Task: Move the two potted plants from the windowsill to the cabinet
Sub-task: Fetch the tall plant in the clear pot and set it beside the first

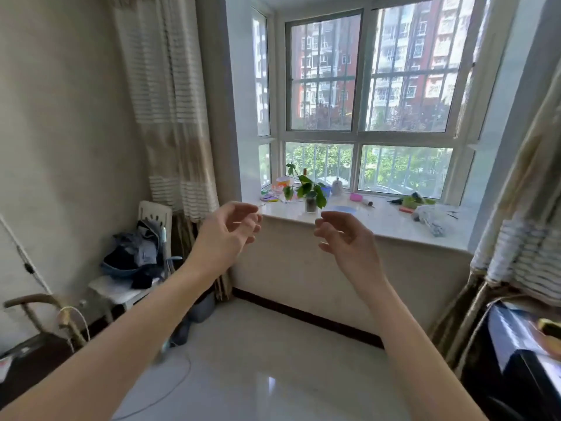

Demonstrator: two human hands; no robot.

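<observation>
Just above the centre of the frame we see a potted plant (310,194) standing on the white windowsill (391,226). Its pot is small and dark, apparently glass, with dark matter inside that we cannot identify for sure, and broad green leaves spread from a thin stem that leans up toward the left. Behind it on the sill stand a white and orange tub (283,183), a white bottle (337,186) and a small blue container (325,190); what they hold we cannot tell. A pale blue dish (342,209) lies just to the right of the pot, a pink box (355,196) a little further right, and a clear plastic bag (431,218) lies toward the right end of the sill. We can make out only one potted plant here.

The plant sits higher in the frame than both hands and between them, apart from each. Our left hand (228,232) is raised at centre left, palm turned inward, its fingers loosely curled and spread, touching nothing. Our right hand (344,237) is at centre right, mirroring it, fingers half curled, open and empty. Both forearms stretch up from the bottom corners of the frame toward the sill. At lower left a white chair (151,214) carries a blue backpack (136,253).
</observation>
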